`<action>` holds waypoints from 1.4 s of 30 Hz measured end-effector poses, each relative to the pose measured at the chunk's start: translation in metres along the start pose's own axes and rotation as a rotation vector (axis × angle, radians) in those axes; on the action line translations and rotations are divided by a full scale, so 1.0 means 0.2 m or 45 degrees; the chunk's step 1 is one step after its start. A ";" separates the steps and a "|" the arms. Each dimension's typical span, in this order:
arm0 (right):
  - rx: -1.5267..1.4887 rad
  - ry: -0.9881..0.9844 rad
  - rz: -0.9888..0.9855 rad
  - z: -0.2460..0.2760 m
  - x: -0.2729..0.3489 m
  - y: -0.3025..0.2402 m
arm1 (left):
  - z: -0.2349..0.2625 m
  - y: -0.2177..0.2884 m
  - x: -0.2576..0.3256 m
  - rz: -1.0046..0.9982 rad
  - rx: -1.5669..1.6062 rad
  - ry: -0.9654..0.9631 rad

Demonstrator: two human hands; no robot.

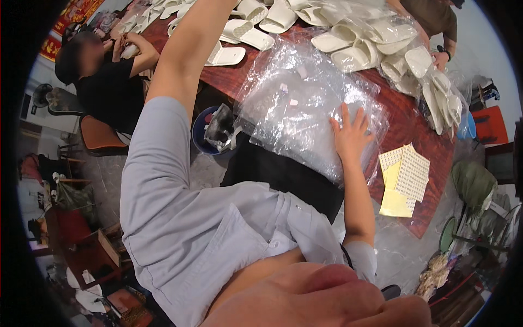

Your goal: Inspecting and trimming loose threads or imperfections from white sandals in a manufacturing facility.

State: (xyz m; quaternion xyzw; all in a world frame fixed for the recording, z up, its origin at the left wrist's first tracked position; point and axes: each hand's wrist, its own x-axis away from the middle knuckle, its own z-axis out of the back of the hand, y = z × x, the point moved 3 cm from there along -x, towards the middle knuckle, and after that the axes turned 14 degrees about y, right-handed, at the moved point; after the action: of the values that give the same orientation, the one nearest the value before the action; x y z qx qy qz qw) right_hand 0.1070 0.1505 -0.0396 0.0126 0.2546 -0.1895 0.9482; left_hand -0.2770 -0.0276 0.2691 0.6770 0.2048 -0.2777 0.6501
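My right hand lies flat with its fingers spread on a stack of clear plastic bags at the table's near edge. Small pale bits show on the plastic. My left arm stretches far across the table and passes out at the top, so that hand is out of sight. White slippers lie near that arm. More slippers in clear plastic are heaped beyond my right hand. To its right are sticker sheets with yellow backing.
The dark red wooden table has a corner at right. A blue bucket with crumpled plastic stands below its left edge. A person in black sits at left on an orange chair. Another person is at far right.
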 end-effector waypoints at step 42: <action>-1.339 -0.242 -0.718 0.15 -0.11 0.57 | 0.13 -0.51 1.81 1.002 0.171 -0.439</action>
State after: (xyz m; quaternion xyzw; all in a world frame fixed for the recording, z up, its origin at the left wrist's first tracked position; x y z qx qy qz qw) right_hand 0.1461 0.2602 -0.0104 -0.5428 0.2220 -0.2825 0.7592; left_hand -0.0680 -0.0775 -0.0413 0.6881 -0.1990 -0.1307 0.6855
